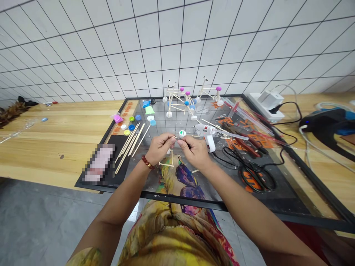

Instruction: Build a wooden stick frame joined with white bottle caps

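White tiled wall (133, 40) behind; black-framed glass board (184, 200) below; our left hand (161, 149), thumb and fingertips pinched on a small pale piece (175, 137), mostly hidden, mid-board; our right hand (194, 150), fingers bunched close beside it, grip we cannot tell; just beyond, one round tub (182, 133), green-and-white top; nearby, one white glue gun (208, 137), several pale wooden sticks (129, 146).
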The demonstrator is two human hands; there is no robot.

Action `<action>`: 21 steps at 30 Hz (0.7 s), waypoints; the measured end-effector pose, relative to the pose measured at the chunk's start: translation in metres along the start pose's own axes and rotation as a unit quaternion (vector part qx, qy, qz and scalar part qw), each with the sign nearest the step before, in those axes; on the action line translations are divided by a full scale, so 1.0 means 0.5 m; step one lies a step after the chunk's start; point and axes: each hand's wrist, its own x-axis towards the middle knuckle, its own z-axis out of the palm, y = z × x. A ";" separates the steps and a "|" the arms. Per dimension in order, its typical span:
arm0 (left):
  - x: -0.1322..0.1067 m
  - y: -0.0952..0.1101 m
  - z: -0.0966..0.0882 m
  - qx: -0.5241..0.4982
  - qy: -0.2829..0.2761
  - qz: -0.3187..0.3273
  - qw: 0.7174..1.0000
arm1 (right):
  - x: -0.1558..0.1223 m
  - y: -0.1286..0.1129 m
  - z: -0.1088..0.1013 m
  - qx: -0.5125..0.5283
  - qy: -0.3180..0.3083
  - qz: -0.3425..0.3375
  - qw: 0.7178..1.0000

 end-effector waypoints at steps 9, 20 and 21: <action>0.000 0.005 0.004 0.064 -0.018 0.065 0.996 | 0.002 -0.008 -0.005 0.052 -0.051 0.019 0.997; -0.004 0.009 0.014 -0.018 -0.005 0.054 0.998 | 0.003 -0.020 -0.012 0.162 -0.089 0.015 0.983; -0.005 0.008 0.016 -0.026 -0.003 0.049 0.998 | 0.003 -0.019 -0.011 0.172 -0.092 0.017 0.981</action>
